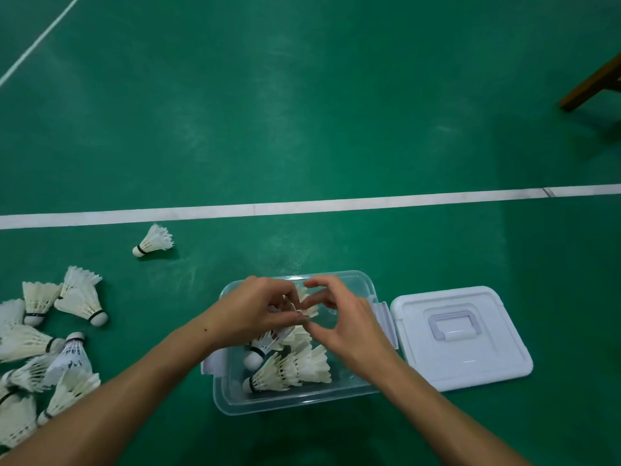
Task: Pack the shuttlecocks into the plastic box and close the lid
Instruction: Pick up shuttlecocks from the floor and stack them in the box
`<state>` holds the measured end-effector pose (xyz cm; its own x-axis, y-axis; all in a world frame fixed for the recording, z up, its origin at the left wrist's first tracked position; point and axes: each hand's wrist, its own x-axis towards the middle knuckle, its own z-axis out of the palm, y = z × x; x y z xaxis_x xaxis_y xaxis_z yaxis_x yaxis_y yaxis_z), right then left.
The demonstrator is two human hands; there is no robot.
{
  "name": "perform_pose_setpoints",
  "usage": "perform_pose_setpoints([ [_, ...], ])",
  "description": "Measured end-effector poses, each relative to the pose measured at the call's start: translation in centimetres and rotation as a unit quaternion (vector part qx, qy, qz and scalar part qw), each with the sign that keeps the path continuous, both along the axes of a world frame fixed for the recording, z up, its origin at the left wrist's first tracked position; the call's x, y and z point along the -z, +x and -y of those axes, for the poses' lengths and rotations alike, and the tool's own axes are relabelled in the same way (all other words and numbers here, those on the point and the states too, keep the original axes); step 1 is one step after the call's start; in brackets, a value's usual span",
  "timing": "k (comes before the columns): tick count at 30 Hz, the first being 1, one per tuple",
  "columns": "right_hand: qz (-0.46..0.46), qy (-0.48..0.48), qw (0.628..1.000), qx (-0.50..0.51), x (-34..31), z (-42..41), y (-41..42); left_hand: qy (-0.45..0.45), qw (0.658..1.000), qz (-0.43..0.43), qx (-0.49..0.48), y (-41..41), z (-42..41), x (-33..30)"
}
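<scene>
A clear plastic box (235, 403) sits on the green court floor with several white shuttlecocks (292, 368) lying in it. Over the box's far half, my left hand (258, 309) is closed around white shuttlecocks, whose feathers stick out past my fingers. My right hand (339, 322) hovers right beside it, fingers curled and spread, touching the feather tips; nothing is clearly held in it. The white lid (460, 338) lies handle-up on the floor, just right of the box. A heap of loose shuttlecocks (50, 348) lies on the floor to the left.
One lone shuttlecock (153, 242) lies beyond the heap, near a white court line (302, 206). A brown wooden leg (591, 84) juts in at the top right. Open latch flaps stick out from the box's left and right sides.
</scene>
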<state>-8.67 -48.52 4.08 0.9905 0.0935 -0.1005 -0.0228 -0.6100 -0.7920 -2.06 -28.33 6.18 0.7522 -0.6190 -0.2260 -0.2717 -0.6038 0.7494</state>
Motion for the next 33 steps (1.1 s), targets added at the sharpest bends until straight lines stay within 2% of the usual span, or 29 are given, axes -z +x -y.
perform_pose_setpoints([
  [4,0.022,-0.071,0.997,-0.007,0.7,0.4,-0.4,-0.036,0.999,-0.030,-0.014,-0.3,0.6,1.1],
  [8,0.047,-0.121,0.989,0.064,0.6,1.6,-1.3,-0.042,0.997,-0.016,-0.067,-1.1,0.5,2.8],
  [13,0.076,-0.209,0.971,0.087,0.5,1.8,-2.1,0.073,0.993,0.051,-0.073,-2.2,0.6,5.0],
  [16,0.075,-0.246,0.962,0.089,0.5,1.2,-2.1,0.165,0.976,0.130,-0.054,-2.1,1.4,6.1],
  [18,0.058,-0.261,0.960,0.088,0.5,1.0,-2.1,0.222,0.963,0.146,-0.045,-1.9,2.1,6.8],
  [22,0.029,-0.265,0.960,0.091,0.6,0.8,-1.9,0.277,0.953,0.115,-0.047,-1.9,2.8,8.1],
  [29,0.010,-0.226,0.970,0.090,1.2,0.7,-1.5,0.257,0.959,0.063,-0.098,-1.5,2.7,8.5],
  [33,-0.017,-0.186,0.980,0.069,2.0,0.4,-1.2,0.253,0.960,0.065,-0.100,-1.9,2.4,8.2],
])
